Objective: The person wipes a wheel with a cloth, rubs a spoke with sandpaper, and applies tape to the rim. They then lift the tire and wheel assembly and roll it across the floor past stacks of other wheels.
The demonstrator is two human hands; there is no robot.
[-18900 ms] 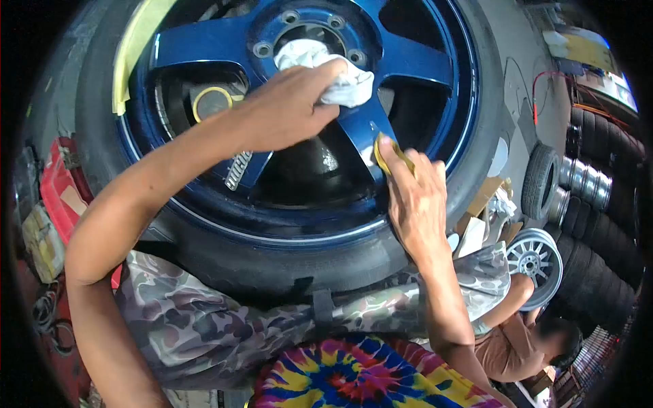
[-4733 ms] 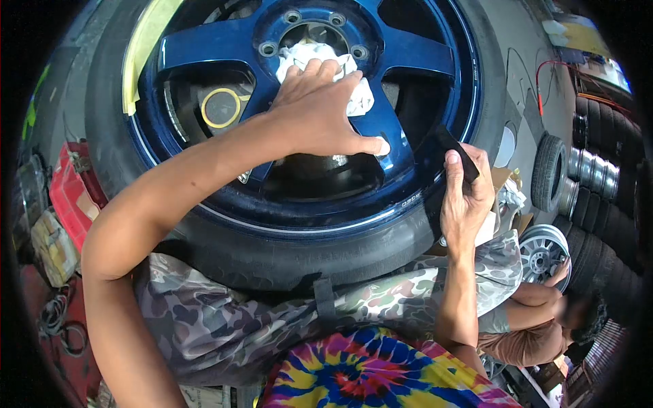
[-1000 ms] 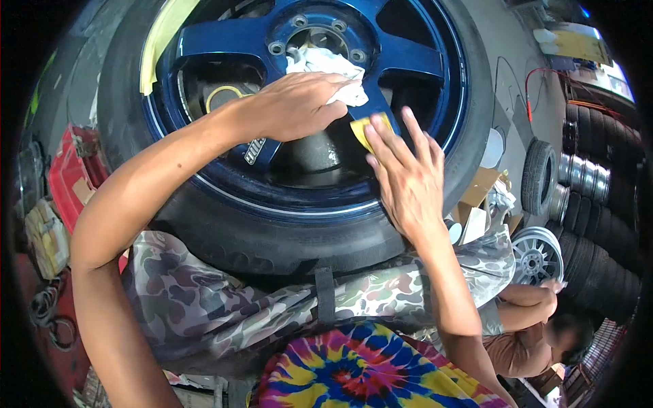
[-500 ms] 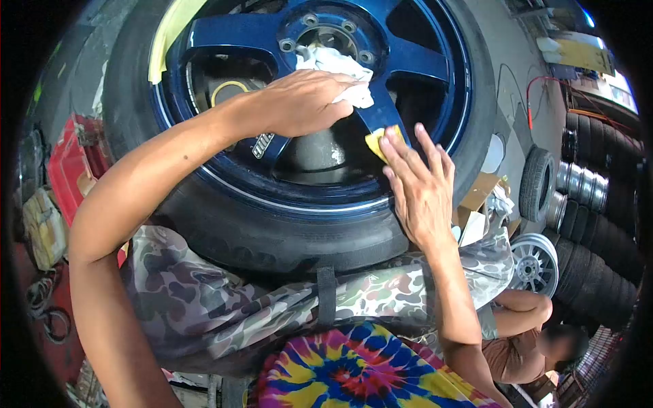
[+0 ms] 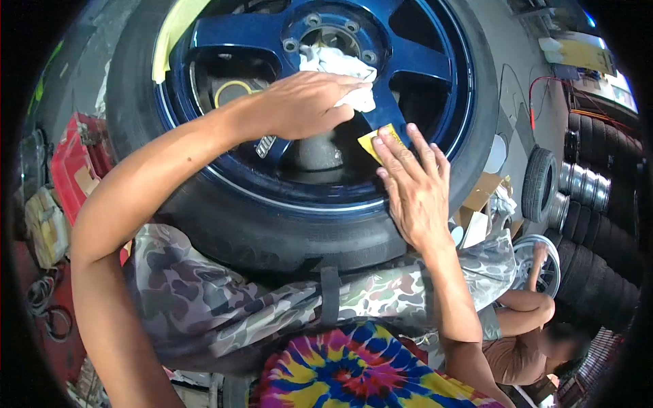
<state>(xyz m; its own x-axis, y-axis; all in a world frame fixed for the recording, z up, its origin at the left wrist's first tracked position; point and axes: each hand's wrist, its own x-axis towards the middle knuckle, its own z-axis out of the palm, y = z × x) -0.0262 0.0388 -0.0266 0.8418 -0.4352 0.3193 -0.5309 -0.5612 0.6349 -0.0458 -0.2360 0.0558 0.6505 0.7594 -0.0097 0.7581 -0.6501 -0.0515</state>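
Note:
A blue five-spoke wheel [image 5: 415,61] in a black tyre [image 5: 272,231] rests against my camouflage-clad knees. My left hand [image 5: 299,105] grips a white cloth [image 5: 337,68] bunched at the wheel's hub. Flat on the lower right spoke lies my right hand [image 5: 411,183], its fingers pressing a small yellow pad [image 5: 373,141] against the blue paint. Only a corner of the pad shows past my fingertips.
Yellow masking tape [image 5: 173,30] runs along the rim's upper left, and a tape roll [image 5: 231,90] sits behind the spokes. Another person [image 5: 537,326] crouches at lower right by a silver wheel [image 5: 541,262]. Stacked tyres and rims [image 5: 598,190] fill the right side; a red box [image 5: 75,163] is on the left.
My right hand with the yellow pad has slid a little down and left along the spoke since half a second ago. My left hand stays on the cloth.

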